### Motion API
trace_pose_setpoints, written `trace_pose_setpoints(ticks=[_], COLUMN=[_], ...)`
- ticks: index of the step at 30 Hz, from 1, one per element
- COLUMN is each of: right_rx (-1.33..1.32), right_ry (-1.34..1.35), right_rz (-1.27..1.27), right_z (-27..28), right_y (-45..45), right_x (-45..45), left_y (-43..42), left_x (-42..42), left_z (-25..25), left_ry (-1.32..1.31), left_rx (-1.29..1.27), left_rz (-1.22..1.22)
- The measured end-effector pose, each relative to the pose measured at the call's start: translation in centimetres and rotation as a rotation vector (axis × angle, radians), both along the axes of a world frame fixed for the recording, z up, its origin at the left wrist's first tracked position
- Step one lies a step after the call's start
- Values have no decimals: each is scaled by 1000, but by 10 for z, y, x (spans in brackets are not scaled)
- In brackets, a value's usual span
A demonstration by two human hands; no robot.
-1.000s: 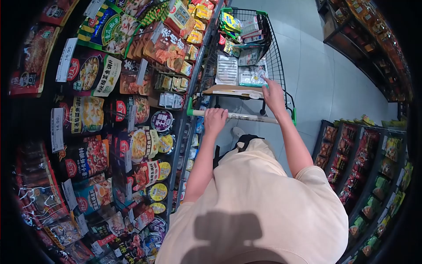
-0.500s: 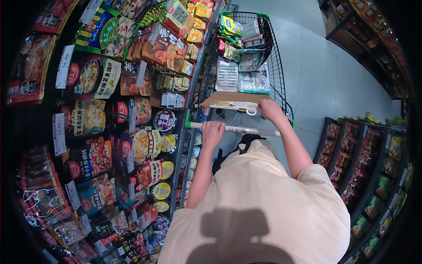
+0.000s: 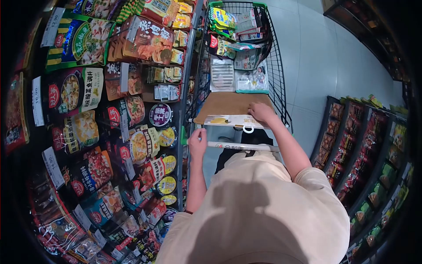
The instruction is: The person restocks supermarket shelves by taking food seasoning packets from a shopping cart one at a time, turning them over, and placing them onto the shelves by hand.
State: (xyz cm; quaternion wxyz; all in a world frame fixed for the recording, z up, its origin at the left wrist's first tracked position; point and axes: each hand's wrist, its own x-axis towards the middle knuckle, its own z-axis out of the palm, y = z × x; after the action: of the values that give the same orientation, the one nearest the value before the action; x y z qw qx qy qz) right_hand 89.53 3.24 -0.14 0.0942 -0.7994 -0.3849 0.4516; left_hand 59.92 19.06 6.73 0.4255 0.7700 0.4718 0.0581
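Observation:
A shopping cart (image 3: pixel 281 99) with black wire sides stands in front of me. My left hand (image 3: pixel 198 140) is closed at the left end of its pale handle (image 3: pixel 237 146), next to the green corner piece (image 3: pixel 183 135). Flat on the brown seat flap (image 3: pixel 224 103) rests my right hand (image 3: pixel 262 112), its fingers stretched out near the flap's printed edge. Just below that edge hangs a white ring (image 3: pixel 248 129). In the basket lie a striped pack (image 3: pixel 223 75), a white pack with a figure on it (image 3: pixel 252 80), a green-yellow bag (image 3: pixel 223 18) and several other packets.
Close on the left is a shelf of seasoning pouches (image 3: pixel 79 90), tubs (image 3: pixel 160 114) and price tags (image 3: pixel 38 101). Racks of packaged food (image 3: pixel 365 149) stand to the right, with another shelf (image 3: pixel 365 39) farther off. Grey tiled floor (image 3: pixel 307 66) runs between them.
My right hand has moved from the flap's near edge onto its top, and the flap shows more of its brown face. My left hand has shifted toward the handle's left end.

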Motion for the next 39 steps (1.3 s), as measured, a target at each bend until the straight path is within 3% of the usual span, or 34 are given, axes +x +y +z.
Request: trace_pose_setpoints(ticks=[3, 5, 8, 12, 16, 18, 19, 21, 24, 25, 27, 32, 35, 37, 39], right_rx=[113, 124, 23, -146, -146, 8, 6, 118, 316, 313, 404, 330, 293, 272, 253], right_ry=[-63, -116, -89, 134, 72, 109, 108, 515, 829, 828, 901, 780, 788, 832, 904], right_rz=[-152, -165, -99, 25, 81, -197, -195, -817, -1206, -1203, -1559, -1816, -1745, -1660, -1616], right_z=[-25, -42, -53, -79, -101, -112, -104, -90, -93, -102, -121, -155, -148, -193, -202], right_y=[-9, -18, -32, -32, -19, 7, 22, 51, 94, 106, 128, 145, 149, 148, 154], right_x=[-5, -12, -16, -6, -1, 9, 14, 28, 60, 71, 92, 139, 148, 156, 157], left_y=[26, 36, 39, 35, 32, 33, 32, 31, 31, 31, 31, 31, 32, 33, 34], left_x=[1, 8, 0, -15, -18, -17, -18, -20, -14, -14, -16, -13, -11, -8, -7], left_z=[-2, -1, -14, -20, -17, -17, -16, -17, -15, -14, -16, -14, -13, -8, -10], left_ry=[-145, -153, -10, 30, 17, 14, -12, -13, -6, 0, -5, -6, 0, -5, -5], left_rx=[156, 453, 550, 476, 491, 452, 456, 447, 429, 419, 427, 425, 438, 424, 438], left_rz=[83, -22, -185, -191, -208, -191, -188, -173, -156, -159, -160, -145, -132, -153, -151])
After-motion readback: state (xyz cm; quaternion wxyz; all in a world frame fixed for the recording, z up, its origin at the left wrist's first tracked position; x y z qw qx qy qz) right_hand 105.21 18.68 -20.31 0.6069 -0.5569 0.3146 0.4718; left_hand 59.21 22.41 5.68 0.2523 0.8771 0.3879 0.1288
